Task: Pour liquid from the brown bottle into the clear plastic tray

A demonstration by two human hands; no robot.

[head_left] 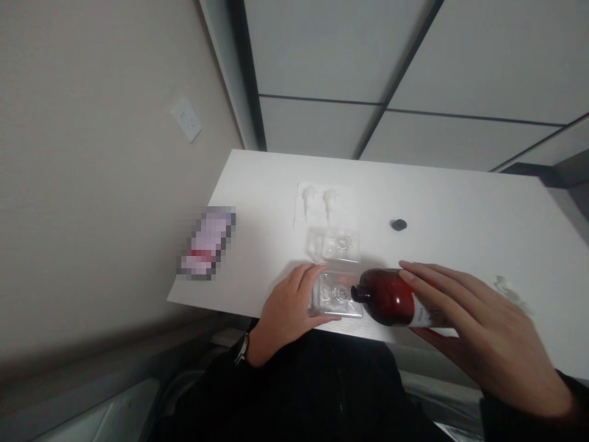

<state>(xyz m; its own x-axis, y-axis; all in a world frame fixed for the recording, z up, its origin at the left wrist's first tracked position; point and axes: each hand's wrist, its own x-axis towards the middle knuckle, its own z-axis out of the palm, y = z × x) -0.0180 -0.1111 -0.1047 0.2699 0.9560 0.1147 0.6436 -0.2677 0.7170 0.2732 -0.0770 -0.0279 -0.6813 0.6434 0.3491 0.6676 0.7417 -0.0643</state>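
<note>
Pinching the glossy red-brown bottle with a white label [389, 298] from both sides, the fingers of the right hand [488, 325] lie nearly straight along its far side, thumb below on its near side. I note the bottle tipped almost level, its narrow uncapped neck pointing left, the mouth over the right part of a clear rectangular plastic box [338, 301]. I cannot tell whether liquid is leaving it, nor the mouth's height above the box.

Left hand [289, 304]: fingers curve around the box's left end, fingertips on its far edge, thumb along its near edge. I see a ring shape and an orange-red patch within. Wristwatch [242, 350] on that wrist.

Just beyond the box: a second clear plastic box [335, 245]. Farther back, two white nozzle-like pieces [308, 199] side by side. Right of these, a small dark round cap-like disc [399, 224]. Far left, a pixelated phone-like slab [207, 242]. All rest on the white tabletop [271, 209].
</note>
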